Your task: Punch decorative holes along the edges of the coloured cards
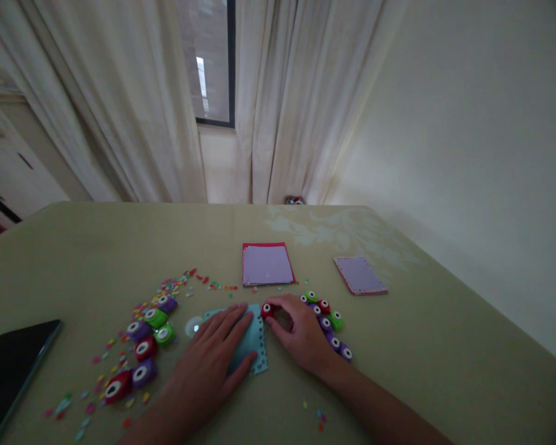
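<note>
A light blue sheet of paper [254, 339] lies on the table, with small holes along its right edge. My left hand [215, 355] rests flat on it, fingers stretched out, covering much of the sheet. At the sheet's top right corner, a small red craft punch [266, 309] is pinched between the thumb and fingers of my right hand [303, 334]. The paper's edge meets the punch there; whether it sits inside the slot is too small to tell. Beside my right hand several purple, green and red craft punches [325, 324] stand in a cluster, partly hidden by it.
More craft punches [144, 349] stand at left among scattered paper confetti [167, 287]. A stack of lilac and red paper [267, 266] lies beyond my hands. Right of it is a lilac sheet with a punched border [360, 275]. A dark tablet [13, 364] lies at the left edge.
</note>
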A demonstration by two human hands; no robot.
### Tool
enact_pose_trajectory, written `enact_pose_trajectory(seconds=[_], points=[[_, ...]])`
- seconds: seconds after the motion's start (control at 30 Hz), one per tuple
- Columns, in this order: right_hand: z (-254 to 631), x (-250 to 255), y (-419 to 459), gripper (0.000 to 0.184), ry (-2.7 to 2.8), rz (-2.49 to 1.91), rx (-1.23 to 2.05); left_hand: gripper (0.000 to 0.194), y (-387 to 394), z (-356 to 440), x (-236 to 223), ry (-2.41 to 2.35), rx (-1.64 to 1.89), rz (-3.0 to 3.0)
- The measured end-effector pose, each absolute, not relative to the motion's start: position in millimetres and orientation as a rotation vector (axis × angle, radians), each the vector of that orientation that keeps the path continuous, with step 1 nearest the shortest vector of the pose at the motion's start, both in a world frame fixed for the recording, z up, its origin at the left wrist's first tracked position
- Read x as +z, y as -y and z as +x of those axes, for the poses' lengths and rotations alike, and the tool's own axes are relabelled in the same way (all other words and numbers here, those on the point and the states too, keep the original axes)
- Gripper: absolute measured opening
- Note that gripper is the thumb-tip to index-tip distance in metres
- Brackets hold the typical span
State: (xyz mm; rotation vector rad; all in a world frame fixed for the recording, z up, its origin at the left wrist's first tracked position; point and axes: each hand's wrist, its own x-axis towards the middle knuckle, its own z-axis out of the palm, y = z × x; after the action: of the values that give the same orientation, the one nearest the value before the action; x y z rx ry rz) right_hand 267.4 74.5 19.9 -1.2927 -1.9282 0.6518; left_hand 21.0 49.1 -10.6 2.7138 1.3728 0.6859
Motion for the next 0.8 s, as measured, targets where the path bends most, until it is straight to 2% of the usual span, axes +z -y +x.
enact_pose_trajectory(seconds=[0.13,0.37,0.8], points=[[267,18,-75,0.033,1.916,-1.31,0.648,0.063,-49,20,-10,-1.352,0.638,2.776],[266,19,-84,0.024,1.956,-1.257,0.689,0.07,-49,21,-9,-1.339,0.608,2.798],[266,13,-84,0.029,1.993,-1.222,0.622,0.073,-49,21,-11,-1.328,0.653,2.774]])
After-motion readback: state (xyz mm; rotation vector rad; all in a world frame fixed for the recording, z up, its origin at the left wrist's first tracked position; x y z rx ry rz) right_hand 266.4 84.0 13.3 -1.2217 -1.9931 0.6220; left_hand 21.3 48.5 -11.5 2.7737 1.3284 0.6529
